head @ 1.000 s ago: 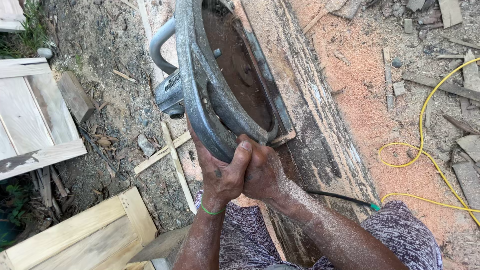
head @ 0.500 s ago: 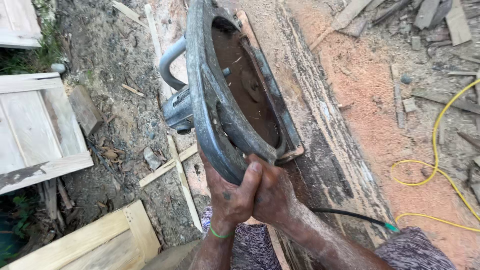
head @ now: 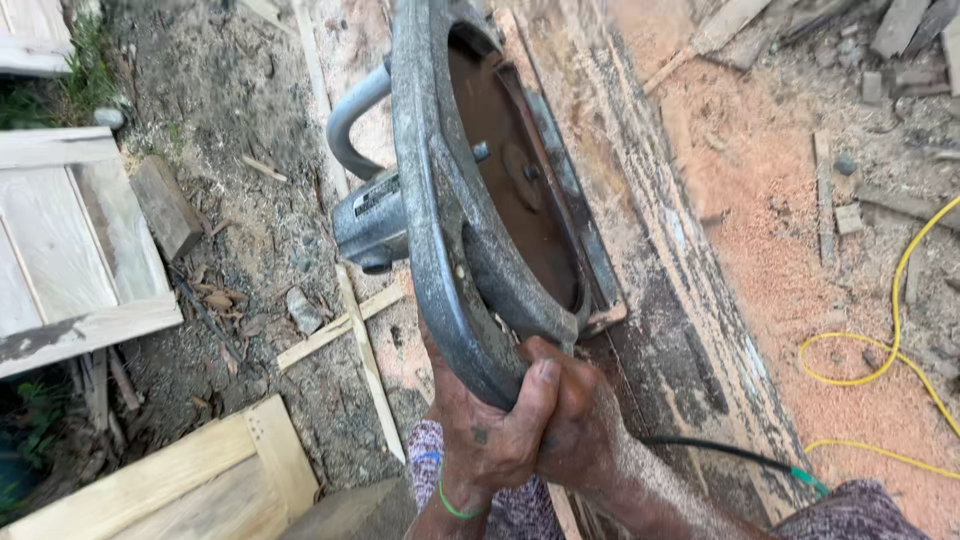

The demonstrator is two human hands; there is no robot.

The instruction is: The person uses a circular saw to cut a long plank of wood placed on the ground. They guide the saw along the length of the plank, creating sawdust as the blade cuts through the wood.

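Observation:
A large grey metal circular saw [head: 440, 190] with a rusty brown blade [head: 505, 190] rests on a long weathered wooden beam [head: 690, 330] that runs from the top middle to the bottom right. My left hand [head: 490, 430] wraps around the near end of the saw's curved handle. Pressed against it, my right hand [head: 585, 425] grips the same handle from the right side. A black power cord [head: 720, 452] trails off behind my right wrist. Sawdust coats my right forearm.
Orange sawdust [head: 800, 250] and wood offcuts cover the ground on the right, with a yellow cable [head: 880, 370] looping over it. On the left lie pale wooden panels [head: 70, 250], a pale frame [head: 190, 470], thin wood strips [head: 340, 325] and dirt.
The view has moved closer to the saw and hands. Both hands keep their grip on the handle, and the saw sits a little nearer along the beam.

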